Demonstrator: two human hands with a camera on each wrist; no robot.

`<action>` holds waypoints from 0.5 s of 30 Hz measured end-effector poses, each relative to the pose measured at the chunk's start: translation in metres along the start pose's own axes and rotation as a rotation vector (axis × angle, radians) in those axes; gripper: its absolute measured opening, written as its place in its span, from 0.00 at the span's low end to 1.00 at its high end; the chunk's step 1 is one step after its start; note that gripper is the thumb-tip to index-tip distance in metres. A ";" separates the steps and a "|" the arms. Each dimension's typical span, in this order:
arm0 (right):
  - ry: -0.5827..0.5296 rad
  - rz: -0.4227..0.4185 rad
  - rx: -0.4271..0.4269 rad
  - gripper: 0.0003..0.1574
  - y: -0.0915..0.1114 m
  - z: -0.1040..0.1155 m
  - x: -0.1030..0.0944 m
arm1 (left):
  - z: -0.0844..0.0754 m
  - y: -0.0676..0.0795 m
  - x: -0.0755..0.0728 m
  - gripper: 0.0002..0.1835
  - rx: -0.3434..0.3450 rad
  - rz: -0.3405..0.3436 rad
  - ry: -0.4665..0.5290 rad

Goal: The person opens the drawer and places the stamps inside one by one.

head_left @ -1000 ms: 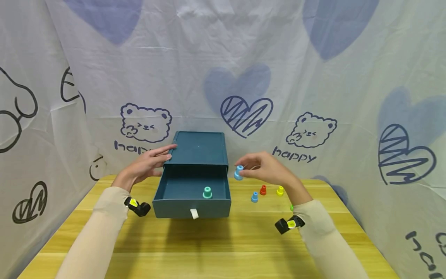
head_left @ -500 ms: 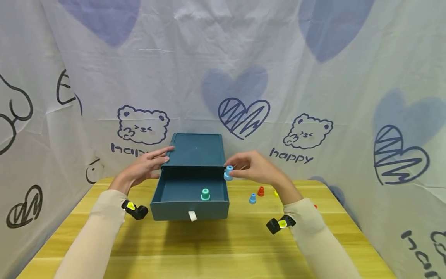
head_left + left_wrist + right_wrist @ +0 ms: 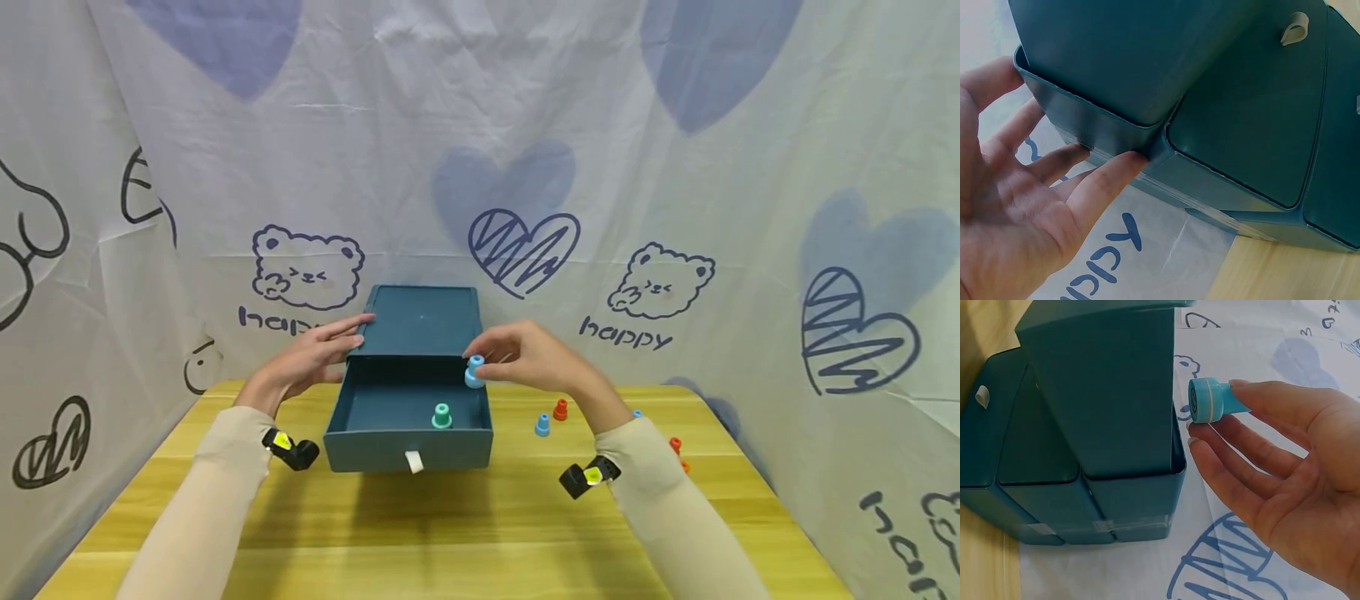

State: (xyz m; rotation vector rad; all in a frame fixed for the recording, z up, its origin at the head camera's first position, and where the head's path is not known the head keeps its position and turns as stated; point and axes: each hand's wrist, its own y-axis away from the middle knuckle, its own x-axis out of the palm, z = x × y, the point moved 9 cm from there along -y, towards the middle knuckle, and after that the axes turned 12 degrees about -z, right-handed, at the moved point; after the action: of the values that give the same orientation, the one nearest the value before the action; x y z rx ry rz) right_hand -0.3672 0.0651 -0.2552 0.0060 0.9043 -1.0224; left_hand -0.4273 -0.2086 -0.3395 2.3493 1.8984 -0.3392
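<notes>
My right hand (image 3: pixel 536 358) pinches a small light-blue stamp (image 3: pixel 474 377) between thumb and fingers, over the right rear part of a pulled-out drawer (image 3: pixel 360 452). In the right wrist view the stamp (image 3: pixel 1207 400) lies sideways, its round printed face turned toward the drawer unit. A green stamp (image 3: pixel 442 417) stands inside the drawer near the front wall. With fingers extended, my left hand (image 3: pixel 303 362) rests against the left side of the dark teal drawer unit (image 3: pixel 427 321). The left wrist view shows fingertips of that hand (image 3: pixel 1035 187) at the casing around the top drawer.
Right of the unit, a blue stamp (image 3: pixel 542 425) and a red stamp (image 3: pixel 561 409) stand on the wooden table (image 3: pixel 450 550). More small pieces, including another red one (image 3: pixel 676 445), show past my right forearm. A printed white cloth (image 3: pixel 405 167) hangs behind.
My right hand has carried the light-blue stamp left, from beside the unit to over the drawer. The left hand has stayed at the unit's side.
</notes>
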 end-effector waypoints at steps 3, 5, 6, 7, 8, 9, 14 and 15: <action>0.027 0.016 0.008 0.18 -0.004 0.001 0.003 | 0.000 0.000 0.001 0.36 0.001 0.002 -0.001; 0.042 0.029 0.010 0.18 -0.007 0.002 0.006 | -0.001 0.001 0.002 0.36 0.002 0.005 -0.003; 0.051 0.038 0.011 0.18 -0.008 0.002 0.007 | -0.001 0.001 0.002 0.36 0.003 0.007 -0.003; 0.057 0.047 0.013 0.18 -0.009 0.003 0.008 | -0.001 0.001 0.003 0.36 0.004 0.008 -0.004; 0.061 0.057 0.014 0.18 -0.010 0.004 0.009 | -0.002 0.002 0.003 0.36 0.005 0.009 -0.006; 0.066 0.066 0.018 0.18 -0.012 0.005 0.010 | -0.002 0.002 0.003 0.36 0.006 0.008 -0.006; 0.096 0.105 0.020 0.17 -0.016 0.010 0.012 | -0.003 0.003 0.002 0.36 0.013 0.009 -0.007; 0.104 0.111 0.020 0.17 -0.017 0.011 0.012 | -0.004 0.003 0.002 0.36 0.013 0.008 -0.006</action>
State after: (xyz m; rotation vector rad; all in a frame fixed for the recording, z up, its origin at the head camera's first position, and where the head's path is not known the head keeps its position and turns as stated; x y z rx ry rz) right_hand -0.3704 0.0421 -0.2496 0.1257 0.9781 -0.9344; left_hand -0.4236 -0.2062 -0.3366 2.3610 1.8889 -0.3582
